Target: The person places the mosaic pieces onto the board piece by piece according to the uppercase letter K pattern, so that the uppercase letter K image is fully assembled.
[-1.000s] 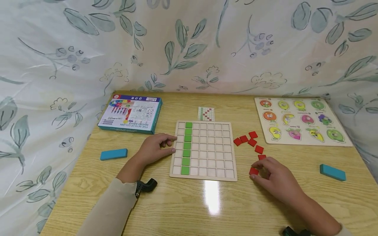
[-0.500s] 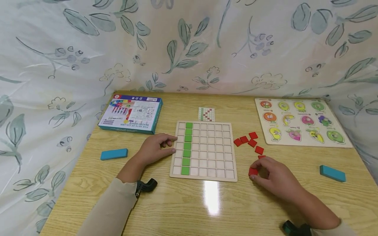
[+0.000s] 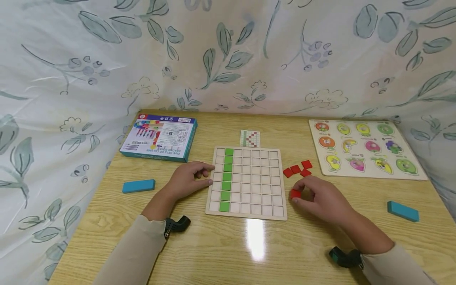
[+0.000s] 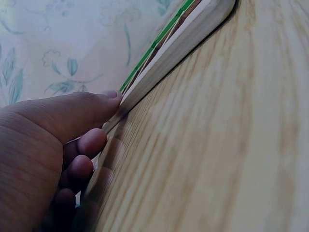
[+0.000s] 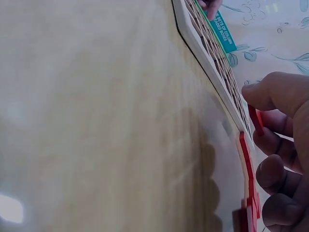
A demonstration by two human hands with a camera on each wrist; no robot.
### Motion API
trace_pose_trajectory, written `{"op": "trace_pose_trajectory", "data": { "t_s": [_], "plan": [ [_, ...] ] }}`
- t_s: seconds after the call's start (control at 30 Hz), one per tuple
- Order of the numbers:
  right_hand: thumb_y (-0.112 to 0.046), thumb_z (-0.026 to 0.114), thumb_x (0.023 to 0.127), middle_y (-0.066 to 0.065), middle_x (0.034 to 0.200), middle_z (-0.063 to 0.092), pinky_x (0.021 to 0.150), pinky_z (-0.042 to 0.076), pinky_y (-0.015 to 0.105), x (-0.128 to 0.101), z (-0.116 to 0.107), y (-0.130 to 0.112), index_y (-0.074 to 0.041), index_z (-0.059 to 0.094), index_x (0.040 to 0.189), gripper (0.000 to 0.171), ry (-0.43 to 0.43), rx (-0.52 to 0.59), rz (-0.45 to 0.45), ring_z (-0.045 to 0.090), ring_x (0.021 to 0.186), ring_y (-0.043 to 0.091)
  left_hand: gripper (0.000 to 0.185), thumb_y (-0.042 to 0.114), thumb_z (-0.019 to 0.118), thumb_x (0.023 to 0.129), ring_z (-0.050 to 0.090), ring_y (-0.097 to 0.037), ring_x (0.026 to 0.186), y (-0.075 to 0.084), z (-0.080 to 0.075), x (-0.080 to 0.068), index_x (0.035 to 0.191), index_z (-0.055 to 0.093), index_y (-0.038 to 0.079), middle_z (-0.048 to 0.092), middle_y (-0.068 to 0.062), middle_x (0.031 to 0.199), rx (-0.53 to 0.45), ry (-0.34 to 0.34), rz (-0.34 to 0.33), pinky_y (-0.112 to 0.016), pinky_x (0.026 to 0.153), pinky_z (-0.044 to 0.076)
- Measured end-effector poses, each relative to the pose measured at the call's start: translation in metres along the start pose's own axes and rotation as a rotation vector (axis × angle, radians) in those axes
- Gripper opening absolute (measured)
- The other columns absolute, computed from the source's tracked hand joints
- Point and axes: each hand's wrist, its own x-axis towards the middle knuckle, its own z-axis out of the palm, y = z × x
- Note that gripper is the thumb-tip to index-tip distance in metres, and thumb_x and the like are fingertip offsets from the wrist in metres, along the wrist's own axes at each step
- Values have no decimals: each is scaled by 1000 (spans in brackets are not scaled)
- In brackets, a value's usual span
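A wooden grid board (image 3: 256,216) lies mid-table, with a column of green square tiles (image 3: 226,177) in its second column from the left. My left hand (image 3: 187,180) is at the board's left side, thumb and index fingertips touching its edge; the left wrist view shows the thumb (image 4: 104,99) against the wooden rim. Just right of the board, my right hand (image 3: 322,198) pinches a red square tile (image 3: 295,194) between thumb and fingers. That tile (image 5: 256,120) appears edge-on in the right wrist view. Several loose red tiles (image 3: 295,169) lie beyond this hand, beside the board.
Behind the board lies a small pattern card (image 3: 250,138) printed with green and red squares. A boxed bead set (image 3: 158,138) sits back left, a fruit puzzle board (image 3: 367,150) back right. One blue block (image 3: 138,186) is at the left, another (image 3: 403,211) at the right.
My right hand has moved left and away from me with the red tile, closer to the board's right edge. My left hand keeps its place.
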Motion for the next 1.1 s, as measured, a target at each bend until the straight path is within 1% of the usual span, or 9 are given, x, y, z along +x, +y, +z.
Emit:
{"op": "trace_pose_trajectory", "data": {
  "t_s": [0.17,0.33,0.4,0.47,0.6,0.73,0.83,0.9,1.1],
  "plan": [
    [-17,91,86,-9,94,65,59,42,27,24,1,-1,-21,73,107,28,2,-13,-31,47,65,7,39,26,84,96,55,-16,86,0,0,0,133,76,16,66,9,99,-4,0,3,-37,80,46],
    [-15,89,88,-3,104,70,65,47,30,50,0,-2,-16,73,109,26,8,-11,-56,55,72,13,39,26,84,95,55,-16,85,1,-1,-1,133,76,16,66,10,99,-5,1,6,-36,80,46],
    [-16,89,89,-2,104,69,67,48,31,60,0,-2,-16,73,109,26,7,-20,-46,57,77,16,39,26,84,95,55,-15,85,1,-1,-1,133,77,16,66,10,98,-8,3,8,-36,80,46],
    [-17,89,90,0,104,68,67,49,32,69,-1,-4,-16,73,108,24,4,-19,-28,57,77,17,39,26,84,95,55,-15,85,1,-2,-1,133,77,16,66,10,98,-9,6,15,-36,80,46],
    [-20,88,90,2,107,68,63,48,33,87,-1,-6,-16,74,108,23,-10,-3,0,55,71,17,40,26,84,96,54,-14,84,1,-2,-2,133,76,16,66,10,99,-8,7,21,-36,80,45],
    [-22,87,92,2,110,67,59,48,35,107,2,-4,-16,73,111,24,-28,28,23,55,65,16,40,27,84,96,54,-14,85,2,-2,-2,133,76,16,66,10,99,-8,0,5,-36,80,45],
    [-23,86,93,2,111,66,60,47,37,120,6,-1,-16,73,112,24,-38,47,42,56,66,18,40,27,84,96,55,-15,86,1,-2,-2,133,76,16,66,10,99,-7,-4,-5,-36,81,45],
    [-24,86,93,3,110,67,63,47,38,128,8,1,-15,73,112,24,-37,52,44,55,71,20,40,27,84,96,55,-16,86,1,-1,-1,134,76,17,66,10,100,-6,-5,-7,-36,81,45],
    [-26,86,93,4,109,68,67,47,38,142,14,6,-13,74,113,27,-32,55,53,56,75,22,40,28,84,96,55,-15,86,-2,1,0,134,76,18,66,11,100,-12,-3,-5,-36,81,46]
  ]
}}
